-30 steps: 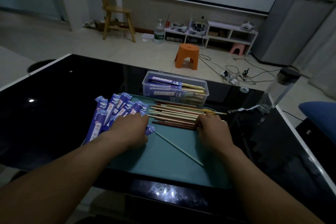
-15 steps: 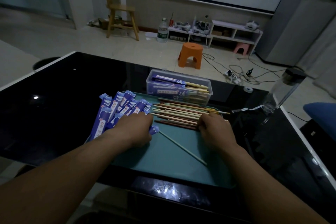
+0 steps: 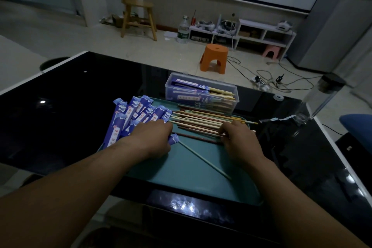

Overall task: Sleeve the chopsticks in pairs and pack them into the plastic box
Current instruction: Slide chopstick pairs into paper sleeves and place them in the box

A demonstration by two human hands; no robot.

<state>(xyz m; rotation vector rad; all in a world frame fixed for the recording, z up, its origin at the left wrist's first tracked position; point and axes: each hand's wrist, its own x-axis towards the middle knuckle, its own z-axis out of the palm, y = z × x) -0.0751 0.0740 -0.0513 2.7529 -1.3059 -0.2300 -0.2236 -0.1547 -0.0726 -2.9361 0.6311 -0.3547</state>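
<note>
As before, left hand [image 3: 150, 139] fingers clenched round a sleeve [image 3: 173, 139], right hand [image 3: 239, 141] curled on loose chopsticks [image 3: 201, 123], grip unclear.

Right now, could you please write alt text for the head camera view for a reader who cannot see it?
A person's left hand holds a purple sleeve with one pale chopstick sticking out, and the right hand touches loose chopsticks, over a teal tray. A plastic box of sleeved pairs stands behind.
</note>
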